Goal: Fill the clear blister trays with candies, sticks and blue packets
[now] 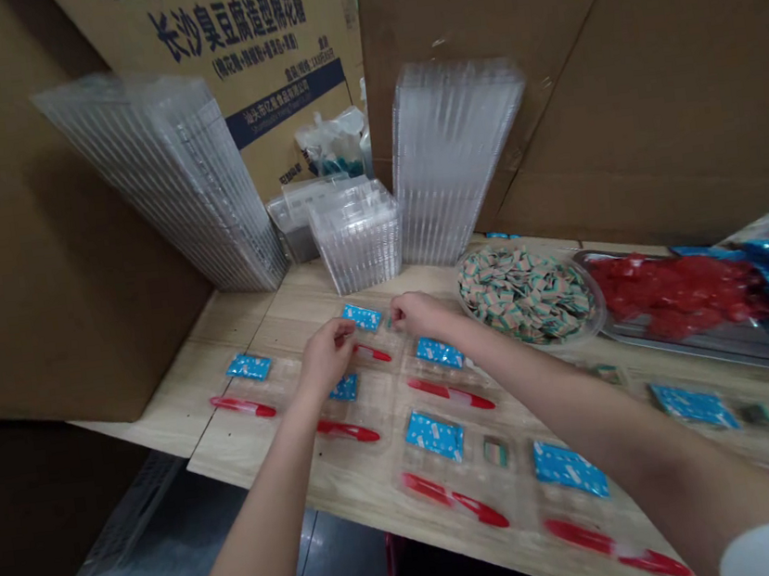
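My left hand [327, 359] is closed, its fingertips drawn together beside a blue packet [362, 317] in a clear plastic tray; what it holds, if anything, is hidden. Just to the right of that packet, my right hand [417, 312] pinches at a small greenish square packet [390, 323], mostly covered by the fingers. A red plastic utensil [371, 353] lies in the same tray, below the blue packet. Under my left wrist another blue packet [344, 387] partly shows. Beneath my right forearm lies a blue packet [439, 352] with a red utensil [451, 393].
A round tub of small square packets [529, 294] stands right of my hands. Beyond it, a metal tray [734, 343] bears red packets and blue packets. Stacks of clear trays [165, 184] [449, 159] rise at the back before cardboard boxes [582, 67]. More filled trays cover the front.
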`<state>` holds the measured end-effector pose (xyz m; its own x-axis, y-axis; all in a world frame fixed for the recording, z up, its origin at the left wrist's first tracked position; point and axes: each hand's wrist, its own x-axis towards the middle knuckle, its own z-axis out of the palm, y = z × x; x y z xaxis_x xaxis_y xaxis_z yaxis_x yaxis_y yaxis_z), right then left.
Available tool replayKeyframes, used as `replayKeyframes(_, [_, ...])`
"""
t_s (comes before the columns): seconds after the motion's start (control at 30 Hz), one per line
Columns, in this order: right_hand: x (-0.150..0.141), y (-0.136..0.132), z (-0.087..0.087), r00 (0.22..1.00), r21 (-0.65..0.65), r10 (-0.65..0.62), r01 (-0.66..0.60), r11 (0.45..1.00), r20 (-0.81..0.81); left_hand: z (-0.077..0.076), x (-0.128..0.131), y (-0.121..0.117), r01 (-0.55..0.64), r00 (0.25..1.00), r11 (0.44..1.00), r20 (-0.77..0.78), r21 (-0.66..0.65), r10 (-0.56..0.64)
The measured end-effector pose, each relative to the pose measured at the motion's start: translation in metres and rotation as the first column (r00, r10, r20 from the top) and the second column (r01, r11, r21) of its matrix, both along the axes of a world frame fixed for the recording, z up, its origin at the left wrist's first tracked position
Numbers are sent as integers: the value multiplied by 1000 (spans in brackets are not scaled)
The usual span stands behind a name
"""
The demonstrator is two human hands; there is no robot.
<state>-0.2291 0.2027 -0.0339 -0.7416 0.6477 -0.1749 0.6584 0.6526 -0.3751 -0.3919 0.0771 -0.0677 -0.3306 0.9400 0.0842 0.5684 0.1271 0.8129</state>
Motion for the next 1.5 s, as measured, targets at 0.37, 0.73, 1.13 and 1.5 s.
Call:
replayKeyframes(0.37, [5,5,4,992,-10,-126,126,992,-3,-2,1,0,-10,1000,1000,-8,7,10])
replayKeyframes(0.73, [2,-4,-4,991,21,-137,137,990,-8,1,2,0,-18,1000,1000,-4,5,18])
replayKeyframes(1.13, [4,-1,9,997,37,54,-52,998,-53,4,2,-1,-8,1000,1000,-12,6,8])
replayKeyframes(1.5, [8,-3,7,999,109,29,-26,994,-33,22,23,9,180,906,981,-401,79,-134])
